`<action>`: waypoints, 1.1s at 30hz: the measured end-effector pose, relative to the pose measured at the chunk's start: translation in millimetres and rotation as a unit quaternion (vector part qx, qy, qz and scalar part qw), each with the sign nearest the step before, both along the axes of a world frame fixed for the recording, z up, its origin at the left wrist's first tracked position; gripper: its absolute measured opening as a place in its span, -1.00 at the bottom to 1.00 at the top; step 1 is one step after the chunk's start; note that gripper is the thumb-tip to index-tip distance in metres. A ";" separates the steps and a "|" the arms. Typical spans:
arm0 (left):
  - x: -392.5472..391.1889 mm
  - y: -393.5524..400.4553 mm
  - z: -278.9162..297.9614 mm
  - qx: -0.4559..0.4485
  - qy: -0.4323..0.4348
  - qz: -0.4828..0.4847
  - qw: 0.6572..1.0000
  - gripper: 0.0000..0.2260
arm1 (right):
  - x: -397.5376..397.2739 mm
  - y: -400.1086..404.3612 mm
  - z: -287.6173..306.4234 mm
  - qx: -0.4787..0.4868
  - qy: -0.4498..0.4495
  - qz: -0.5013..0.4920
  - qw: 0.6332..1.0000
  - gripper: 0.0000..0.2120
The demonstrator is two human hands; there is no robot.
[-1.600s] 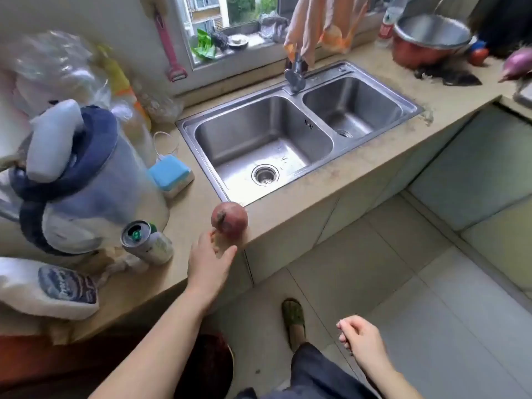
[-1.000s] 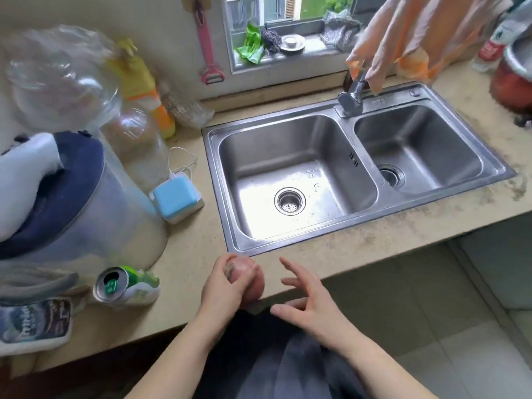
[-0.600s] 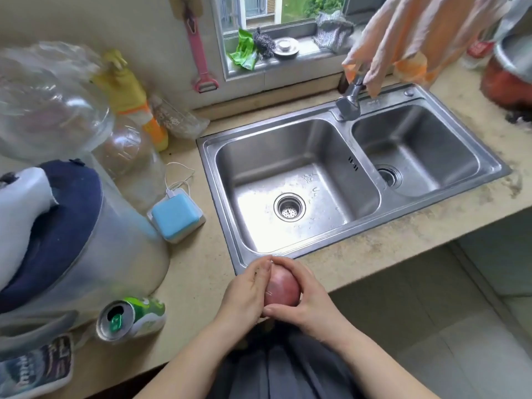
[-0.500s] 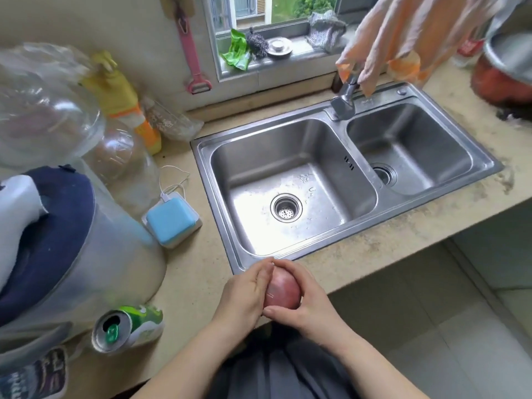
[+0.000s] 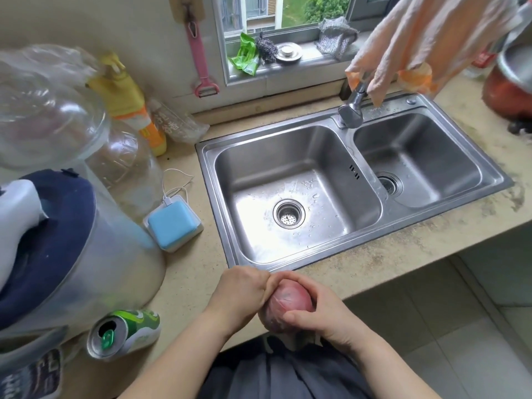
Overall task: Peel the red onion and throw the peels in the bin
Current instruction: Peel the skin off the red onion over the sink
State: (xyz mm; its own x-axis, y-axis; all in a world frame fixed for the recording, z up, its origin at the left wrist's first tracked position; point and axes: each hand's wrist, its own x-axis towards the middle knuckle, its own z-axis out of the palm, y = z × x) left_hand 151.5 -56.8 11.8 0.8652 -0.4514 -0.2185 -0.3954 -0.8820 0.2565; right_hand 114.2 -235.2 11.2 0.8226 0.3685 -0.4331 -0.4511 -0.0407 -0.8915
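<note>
Red-purple onion (image 5: 288,303), steel-grey sink (image 5: 213,180), light blue charger (image 5: 172,226), green-white can (image 5: 126,332)

**Steel, Stone and Skin**

The sink (image 5: 299,194) was brushed stainless steel, satin-bright and beaded with water. The counter (image 5: 374,254) looked like speckled beige stone, matt and stained. The onion (image 5: 288,300), gripped by both hands, had thin papery skin with a dull sheen. The can (image 5: 123,332) was glossy aluminium. The charger (image 5: 172,226) was smooth blue and white plastic. A clear jar (image 5: 126,165) looked like glossy plastic. The cloth (image 5: 417,38) was soft, crumpled peach fabric.
</note>
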 end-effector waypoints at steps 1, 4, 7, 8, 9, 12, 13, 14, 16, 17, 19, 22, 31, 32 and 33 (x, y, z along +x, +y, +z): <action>-0.1 -0.4 -0.5 -0.018 0.009 0.003 1.000 -0.47 | 0.6 -1.9 -0.1 -0.005 -0.005 0.010 1.000 -0.51; -2.5 -2.1 -0.2 -0.065 0.041 0.042 0.996 -0.45 | 0.6 -2.4 -2.1 -0.028 -0.007 0.008 1.000 -0.46; -5.1 -8.2 1.4 0.002 0.025 0.099 0.995 -0.50 | 2.4 3.1 -4.3 -0.083 -0.032 -0.002 0.996 -0.43; -5.1 -10.5 1.8 0.049 0.014 0.104 0.993 -0.48 | 4.4 4.3 -4.7 -0.113 -0.057 0.002 0.992 -0.43; -5.0 -11.9 1.7 0.080 0.011 0.104 0.991 -0.45 | 6.3 5.3 -5.0 -0.142 -0.085 0.013 0.986 -0.43; -2.5 -10.2 2.5 0.061 0.020 0.096 0.993 -0.45 | 10.1 8.4 -4.2 -0.176 -0.133 0.049 0.974 -0.40; -2.6 -9.2 2.4 0.044 0.022 0.093 0.994 -0.47 | 10.7 7.7 -4.3 -0.182 -0.133 0.048 0.973 -0.35; -3.5 -8.1 2.0 0.025 0.023 0.093 0.995 -0.48 | 11.8 6.5 -4.7 -0.186 -0.131 0.045 0.973 -0.31; -6.8 -6.5 0.6 -0.013 0.021 0.096 0.995 -0.49 | 14.5 3.0 -5.5 -0.179 -0.137 0.052 0.973 -0.33; -8.2 -6.2 -0.5 -0.031 0.022 0.099 0.994 -0.49 | 15.3 1.0 -4.9 -0.173 -0.137 0.057 0.974 -0.35; -9.0 -6.4 -1.4 -0.066 0.040 0.109 0.991 -0.47 | 16.1 -2.3 -2.7 -0.163 -0.136 0.061 0.975 -0.36; -8.6 -7.5 1.1 -0.142 0.081 0.134 0.977 -0.41 | 16.7 -6.0 -0.9 -0.152 -0.144 0.061 0.976 -0.36; -15.7 -16.6 -0.5 -0.390 0.219 0.257 0.857 -0.43 | 24.4 -14.2 -1.6 -0.127 -0.105 0.066 0.984 -0.42; -18.2 -17.1 -3.3 -0.412 0.227 0.275 0.839 -0.44 | 25.0 -14.1 -2.0 -0.121 -0.097 0.066 0.986 -0.44; -20.7 -17.2 -5.7 -0.429 0.234 0.292 0.822 -0.45 | 25.5 -13.9 -2.6 -0.115 -0.089 0.068 0.987 -0.45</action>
State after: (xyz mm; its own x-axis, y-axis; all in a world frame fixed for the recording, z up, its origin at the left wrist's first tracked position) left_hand 130.9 -73.9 6.1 0.9014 -0.1505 -0.4060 0.3494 -0.3011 0.8873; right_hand 139.7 -249.1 8.6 0.8434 0.3886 -0.3710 -0.2642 -0.3012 -0.9162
